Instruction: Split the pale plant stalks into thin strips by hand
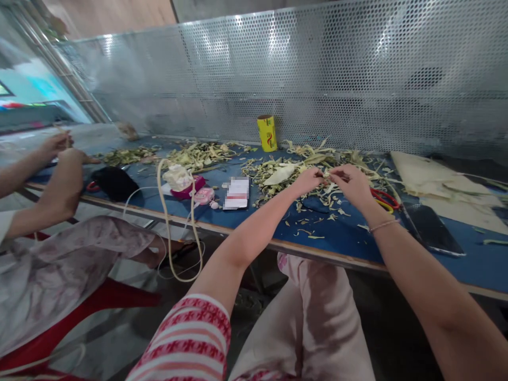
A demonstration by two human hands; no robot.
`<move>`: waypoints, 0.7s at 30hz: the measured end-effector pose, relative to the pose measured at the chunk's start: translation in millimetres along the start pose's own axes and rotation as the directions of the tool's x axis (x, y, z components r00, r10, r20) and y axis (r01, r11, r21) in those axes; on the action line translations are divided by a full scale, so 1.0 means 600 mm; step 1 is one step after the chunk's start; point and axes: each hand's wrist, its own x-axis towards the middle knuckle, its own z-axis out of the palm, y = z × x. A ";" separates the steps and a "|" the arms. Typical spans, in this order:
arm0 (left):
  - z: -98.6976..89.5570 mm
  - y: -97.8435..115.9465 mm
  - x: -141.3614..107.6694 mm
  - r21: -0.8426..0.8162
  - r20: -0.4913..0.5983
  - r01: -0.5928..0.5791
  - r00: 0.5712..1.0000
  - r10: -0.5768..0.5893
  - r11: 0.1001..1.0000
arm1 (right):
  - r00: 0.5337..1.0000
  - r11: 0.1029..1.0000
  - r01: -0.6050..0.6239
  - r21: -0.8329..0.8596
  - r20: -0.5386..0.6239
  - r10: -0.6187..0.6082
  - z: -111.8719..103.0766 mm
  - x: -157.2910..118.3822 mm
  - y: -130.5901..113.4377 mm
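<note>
Over a pile of pale green plant scraps (262, 172) on the blue table, my left hand (309, 180) and my right hand (349, 180) meet fingertip to fingertip. Both are closed in a pinch at one small pale piece (326, 174), too small to name. A broad pale leaf (280, 175) lies just left of my left hand. Scissors with red and yellow handles (384, 198) rest beside my right wrist, partly hidden by it.
A yellow can (267, 133) stands by the perforated metal screen (222, 74). Left of the hands lie a white-faced phone (237, 193) and a pink box (186, 188). A dark phone (432, 227) is at right. Another person's hands (59, 148) work at far left.
</note>
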 end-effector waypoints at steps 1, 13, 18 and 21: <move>-0.001 0.001 0.000 0.018 -0.004 0.027 1.000 -0.027 0.999 | 1.000 1.000 -0.001 0.003 0.010 0.001 -0.001 0.000 -0.002; 0.009 -0.001 -0.009 0.007 0.199 0.070 0.978 -0.070 0.998 | 1.000 0.999 0.015 0.041 0.019 -0.016 -0.001 -0.001 -0.003; 0.009 -0.004 -0.014 -0.147 0.214 0.214 0.960 -0.180 0.966 | 0.994 0.986 -0.087 0.143 -0.049 0.095 -0.003 0.005 0.011; 0.005 -0.009 -0.007 -0.262 0.095 0.225 0.974 -0.207 0.938 | 0.971 0.966 -0.169 0.194 -0.136 0.197 -0.014 0.012 0.018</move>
